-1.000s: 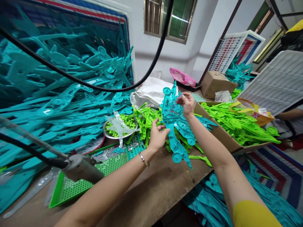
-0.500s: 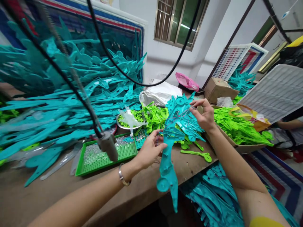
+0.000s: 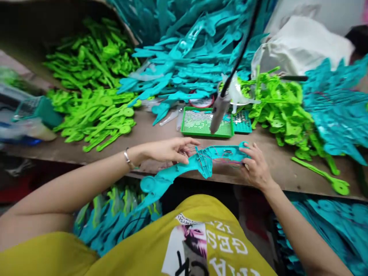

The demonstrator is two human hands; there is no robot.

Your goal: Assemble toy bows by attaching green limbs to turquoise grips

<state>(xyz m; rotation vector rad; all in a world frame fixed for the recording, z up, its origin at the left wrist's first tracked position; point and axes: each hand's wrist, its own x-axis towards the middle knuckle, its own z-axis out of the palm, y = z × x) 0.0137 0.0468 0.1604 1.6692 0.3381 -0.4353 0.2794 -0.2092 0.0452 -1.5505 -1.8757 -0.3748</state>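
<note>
A long teal plastic shell point(image 3: 175, 170) with thin red and dark wires point(image 3: 212, 153) inside it lies roughly level in front of my chest, at the table's front edge. My right hand point(image 3: 255, 166) pinches its right end between thumb and fingers. At its middle, my left hand point(image 3: 169, 149) has the thumb on the upper edge and the fingers by the wires. The shell's left end, with a round disc, slants down toward my lap. Just behind it, a green tray point(image 3: 186, 130) of small shiny parts sits on the table, under a hanging grey tool point(image 3: 220, 113) on a black cable.
Lime-green plastic parts point(image 3: 94, 111) pile up at the left, more point(image 3: 278, 111) at the right. Teal shells point(image 3: 184, 57) heap at the back; wired ones point(image 3: 336, 107) lie far right. Below the table are stacked teal parts point(image 3: 330, 226). A white bag point(image 3: 307, 46) stands behind.
My view has swung left and down. The teal shell has come away from the right-hand pile and turned from upright to nearly level. My right hand has shifted to its end.
</note>
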